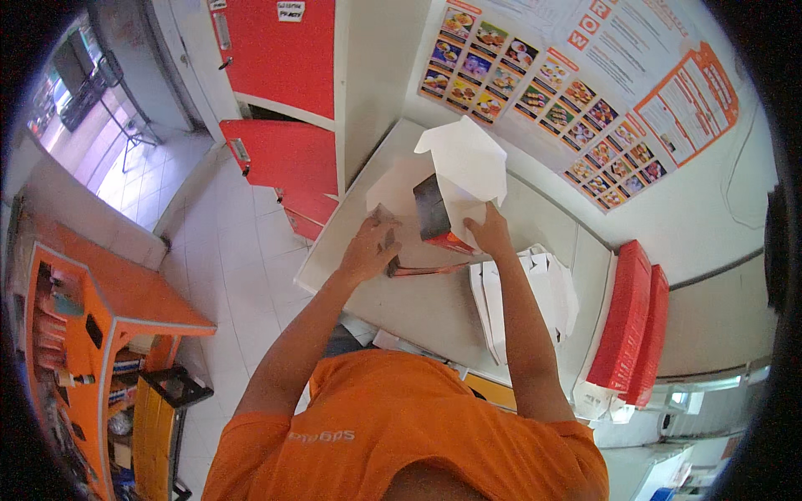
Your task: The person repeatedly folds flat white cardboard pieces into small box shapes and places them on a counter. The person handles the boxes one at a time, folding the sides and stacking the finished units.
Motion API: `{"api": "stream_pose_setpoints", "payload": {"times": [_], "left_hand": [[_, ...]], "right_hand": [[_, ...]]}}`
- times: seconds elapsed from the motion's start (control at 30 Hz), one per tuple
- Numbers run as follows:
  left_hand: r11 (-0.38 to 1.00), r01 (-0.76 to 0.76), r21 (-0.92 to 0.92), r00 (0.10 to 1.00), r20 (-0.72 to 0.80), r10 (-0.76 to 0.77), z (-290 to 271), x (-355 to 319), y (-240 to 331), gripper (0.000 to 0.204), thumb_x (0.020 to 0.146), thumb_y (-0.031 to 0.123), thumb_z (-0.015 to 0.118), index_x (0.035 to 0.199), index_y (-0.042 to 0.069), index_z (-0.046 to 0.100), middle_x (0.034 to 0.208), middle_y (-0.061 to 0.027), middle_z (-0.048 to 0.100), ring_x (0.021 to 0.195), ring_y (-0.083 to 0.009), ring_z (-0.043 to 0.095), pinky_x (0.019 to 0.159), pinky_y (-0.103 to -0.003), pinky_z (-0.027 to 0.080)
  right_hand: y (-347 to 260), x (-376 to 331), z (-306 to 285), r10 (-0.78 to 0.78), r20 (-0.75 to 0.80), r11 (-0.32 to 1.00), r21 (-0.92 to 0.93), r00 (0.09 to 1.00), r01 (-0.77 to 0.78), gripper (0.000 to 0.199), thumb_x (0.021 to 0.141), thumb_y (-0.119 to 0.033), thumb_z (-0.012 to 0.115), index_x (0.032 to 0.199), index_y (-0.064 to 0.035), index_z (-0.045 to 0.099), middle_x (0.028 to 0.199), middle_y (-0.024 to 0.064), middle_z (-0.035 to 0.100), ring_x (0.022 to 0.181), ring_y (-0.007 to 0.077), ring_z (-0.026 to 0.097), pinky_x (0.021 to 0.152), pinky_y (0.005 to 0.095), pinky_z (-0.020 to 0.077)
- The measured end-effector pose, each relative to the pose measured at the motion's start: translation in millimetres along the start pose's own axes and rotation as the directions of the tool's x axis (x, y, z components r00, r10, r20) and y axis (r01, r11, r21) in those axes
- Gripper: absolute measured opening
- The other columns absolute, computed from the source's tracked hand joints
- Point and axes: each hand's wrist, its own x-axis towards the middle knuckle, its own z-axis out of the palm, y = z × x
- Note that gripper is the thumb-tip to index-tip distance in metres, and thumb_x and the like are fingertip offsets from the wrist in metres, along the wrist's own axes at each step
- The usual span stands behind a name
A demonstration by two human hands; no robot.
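Note:
Over the table, my right hand point(491, 230) grips the lower right side of a cardboard food box point(472, 171). The box is white inside, with black and red outer sides, and its pale flaps stand up. Left of it, a faint, smeared box shape point(405, 225) shows a red and dark lower edge; I cannot tell whether it is a second box or the same one blurred. My left hand point(368, 249) has its fingers curled around the dark edge of that shape. Beside my right forearm lie several flat white box blanks point(530, 296), stacked on the table.
The pale table point(401, 305) meets a wall with a menu poster point(543, 100). Red folded cartons point(626, 321) stand at its right end. Red cabinet doors point(284, 154) are at the far left, one ajar. An orange shelf unit point(109, 326) stands left, across the tiled floor point(234, 267).

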Motion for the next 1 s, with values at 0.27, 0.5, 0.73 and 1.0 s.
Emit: {"api": "stream_pose_setpoints", "payload": {"times": [0.27,0.5,0.73,1.0], "left_hand": [[0.982,-0.094,0.165,0.995,0.048,0.087,-14.4,3.3,6.4,0.053,0.082,0.037,0.078,0.128,0.015,0.064,0.135,-0.0213,0.060,0.126,-0.0407,0.058,0.103,-0.047,0.050],[0.994,-0.054,0.093,0.998,0.037,0.051,-3.5,7.0,-29.1,0.077,0.074,0.029,0.080,0.143,0.017,0.050,0.140,-0.0228,0.056,0.127,-0.0426,0.056,0.105,-0.048,0.049],[0.974,-0.224,-0.016,0.973,-0.053,0.223,16.4,-9.8,-1.4,0.063,0.078,-0.002,0.064,0.139,0.013,0.057,0.144,-0.0259,0.051,0.130,-0.0419,0.055,0.107,-0.046,0.048],[0.975,-0.222,0.011,0.972,-0.075,0.222,27.8,-17.4,-12.5,0.043,0.086,-0.005,0.056,0.123,0.010,0.074,0.152,-0.0315,0.044,0.134,-0.0440,0.053,0.111,-0.045,0.045]], "right_hand": [[10.1,-12.1,7.7,-0.022,0.101,0.991,-0.132,0.995,0.035,0.053,0.085,-0.023,0.075,0.125,0.0041,0.054,0.115,0.0309,0.067,0.110,0.0487,0.064,0.096,0.0535,0.0513],[-5.7,-5.4,14.8,0.024,0.169,0.953,-0.302,0.985,0.029,0.041,0.086,-0.015,0.066,0.120,0.0034,0.055,0.111,0.0300,0.068,0.107,0.0495,0.065,0.092,0.0566,0.0530],[5.4,-4.2,29.9,0.109,0.084,0.943,-0.325,0.991,-0.076,0.031,0.087,-0.010,0.059,0.116,0.0018,0.055,0.096,0.0300,0.070,0.089,0.0505,0.070,0.081,0.0569,0.0574],[-25.5,-7.1,29.7,0.290,0.105,0.910,-0.339,0.951,-0.240,0.033,0.094,-0.023,0.059,0.113,0.0036,0.060,0.105,0.0310,0.070,0.100,0.0470,0.069,0.087,0.0533,0.0562]]}}
